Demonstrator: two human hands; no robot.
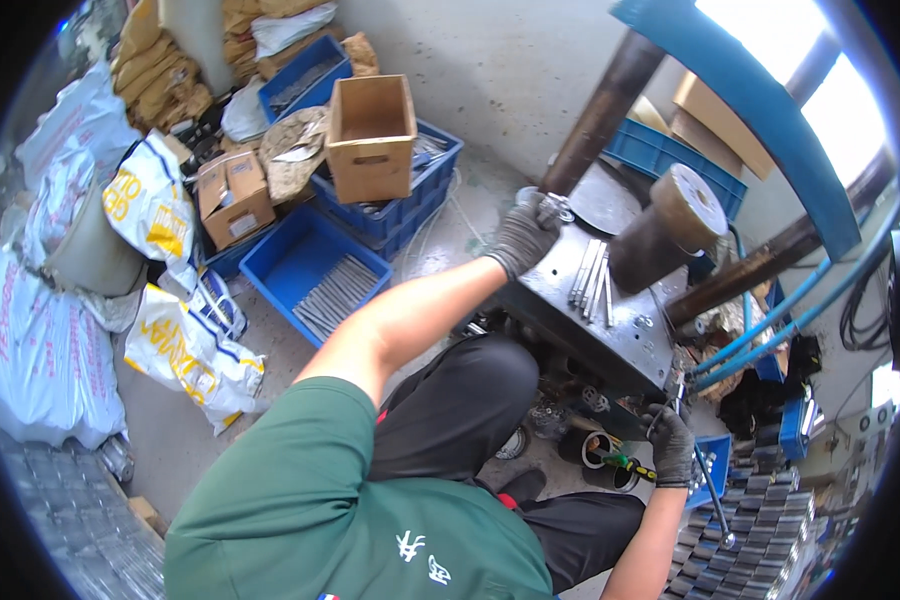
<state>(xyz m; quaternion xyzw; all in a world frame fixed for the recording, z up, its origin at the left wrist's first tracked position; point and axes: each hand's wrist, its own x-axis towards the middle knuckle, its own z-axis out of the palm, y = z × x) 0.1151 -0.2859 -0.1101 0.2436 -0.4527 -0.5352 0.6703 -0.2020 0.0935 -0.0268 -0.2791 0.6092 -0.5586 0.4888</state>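
My left hand (526,236), in a dark grey knit glove, is closed at the far left corner of the steel press table (610,335). A small shiny metal piece (557,209) shows at its fingertips; its kind is unclear. My right hand (671,443), gloved too, has its fingers curled around the upper part of a metal lever (715,505) with a ball end, beside the table's near right corner. Several thin metal rods (592,280) lie side by side on the table. Next to them is a thick dark steel cylinder (660,235).
Dark columns (602,110) and a blue crossbeam (760,110) rise over the table. Blue hoses (760,345) run at right. On the left stand a blue bin of rods (270,262), a cardboard box (370,175) and white sacks (50,350). Stacked metal parts (745,550) lie lower right.
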